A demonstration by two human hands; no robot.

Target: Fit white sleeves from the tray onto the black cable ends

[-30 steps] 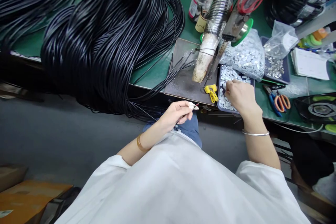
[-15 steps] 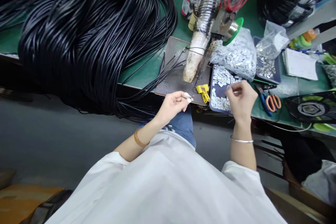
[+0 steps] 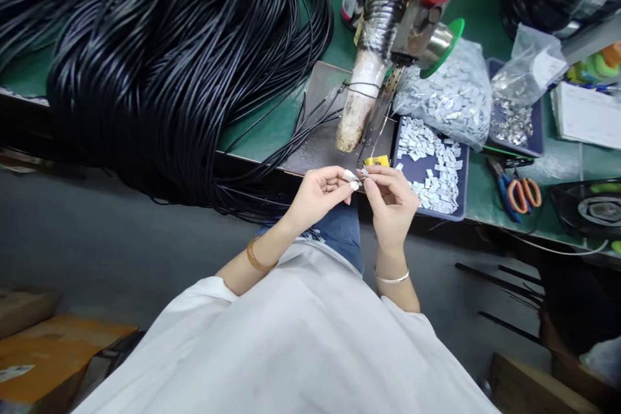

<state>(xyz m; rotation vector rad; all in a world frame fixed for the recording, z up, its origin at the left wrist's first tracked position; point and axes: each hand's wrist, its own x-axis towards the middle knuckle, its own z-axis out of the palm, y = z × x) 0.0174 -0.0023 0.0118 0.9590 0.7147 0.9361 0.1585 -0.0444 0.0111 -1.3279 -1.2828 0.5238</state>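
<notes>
Wire tip [image 3: 359, 175] stays pinched in my left grip [image 3: 320, 195]; my right grip [image 3: 392, 206], back from the parts tray [image 3: 464, 184], meets it, apparently pinching a tiny pale tab [image 3: 364, 171].

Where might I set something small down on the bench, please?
Green bench shows between the scissors and papers, and behind the bag of parts. It is crowded around the brown board: cables, hose, left hand and right hand.
</notes>
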